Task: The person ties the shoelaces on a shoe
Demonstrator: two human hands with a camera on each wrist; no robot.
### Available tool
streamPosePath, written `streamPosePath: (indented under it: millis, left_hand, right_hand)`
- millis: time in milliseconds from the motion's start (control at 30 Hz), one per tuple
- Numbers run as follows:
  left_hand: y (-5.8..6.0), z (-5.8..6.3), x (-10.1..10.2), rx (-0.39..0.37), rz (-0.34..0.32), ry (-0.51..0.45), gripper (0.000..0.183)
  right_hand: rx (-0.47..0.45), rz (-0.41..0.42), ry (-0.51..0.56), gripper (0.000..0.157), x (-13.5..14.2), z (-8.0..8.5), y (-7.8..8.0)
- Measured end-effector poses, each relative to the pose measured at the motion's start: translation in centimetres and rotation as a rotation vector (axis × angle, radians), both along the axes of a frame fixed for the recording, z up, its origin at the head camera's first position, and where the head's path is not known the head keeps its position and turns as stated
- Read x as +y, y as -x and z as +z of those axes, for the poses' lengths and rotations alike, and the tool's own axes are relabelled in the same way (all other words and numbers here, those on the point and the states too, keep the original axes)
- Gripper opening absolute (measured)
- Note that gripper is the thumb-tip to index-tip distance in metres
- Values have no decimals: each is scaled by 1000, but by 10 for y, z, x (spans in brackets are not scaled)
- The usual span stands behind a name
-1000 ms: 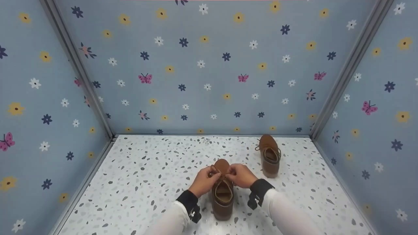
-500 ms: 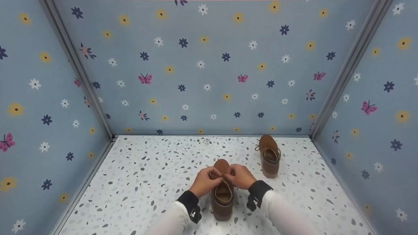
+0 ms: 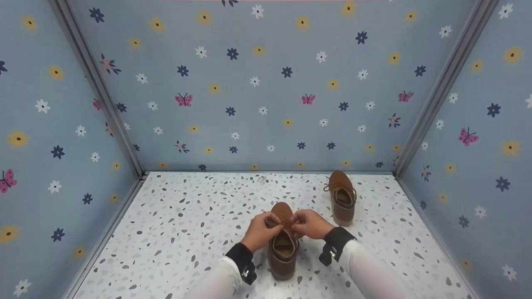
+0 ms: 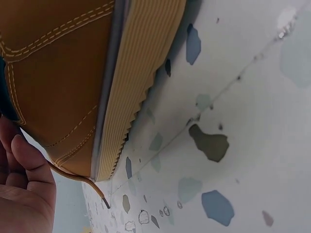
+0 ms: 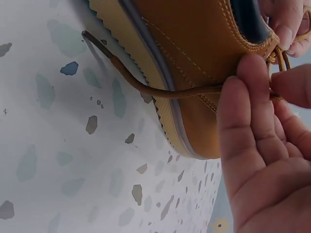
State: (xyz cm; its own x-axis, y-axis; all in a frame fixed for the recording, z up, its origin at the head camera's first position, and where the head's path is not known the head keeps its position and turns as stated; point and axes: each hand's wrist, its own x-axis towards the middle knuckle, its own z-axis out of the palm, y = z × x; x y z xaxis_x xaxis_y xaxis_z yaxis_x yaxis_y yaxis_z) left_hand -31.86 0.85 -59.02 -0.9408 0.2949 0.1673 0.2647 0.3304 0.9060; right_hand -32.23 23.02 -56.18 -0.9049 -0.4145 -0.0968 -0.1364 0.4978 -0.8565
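Observation:
A brown lace-up shoe (image 3: 282, 265) stands on the speckled surface, toe pointing away from me. Over its front my left hand (image 3: 262, 230) pinches the shoelace between thumb and fingers; a loop of it shows by those fingertips in the right wrist view. From the other side my right hand (image 3: 311, 224) also pinches the shoelace (image 5: 167, 92) near the knot, and one loose end trails down past the sole. In the left wrist view the other lace end (image 4: 87, 180) hangs beside the toe, below my left fingers. The knot is partly covered by my fingers.
A matching brown shoe (image 3: 343, 201), its laces tied in a bow, stands farther back on the right. Blue flowered panels (image 3: 266, 83) enclose the white speckled surface (image 3: 187, 232) at the back and both sides, with grey metal strips at the corners.
My right hand has shifted slightly right and turned, uncovering more of the lacing at the knot. The left hand stays nearly in place, and both shoes stand where they were.

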Motion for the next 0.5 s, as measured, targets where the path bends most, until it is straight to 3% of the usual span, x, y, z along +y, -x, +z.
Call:
streamPosePath:
  millis: [167,500]
  left_hand:
    - [-1,2,0,11,3,11,8]
    - [-4,5,0,71,-13,49,6]
  right_hand:
    - [-44,-36,30,12,1,1,1]
    - [35,-77,-46,15,-3,1,3]
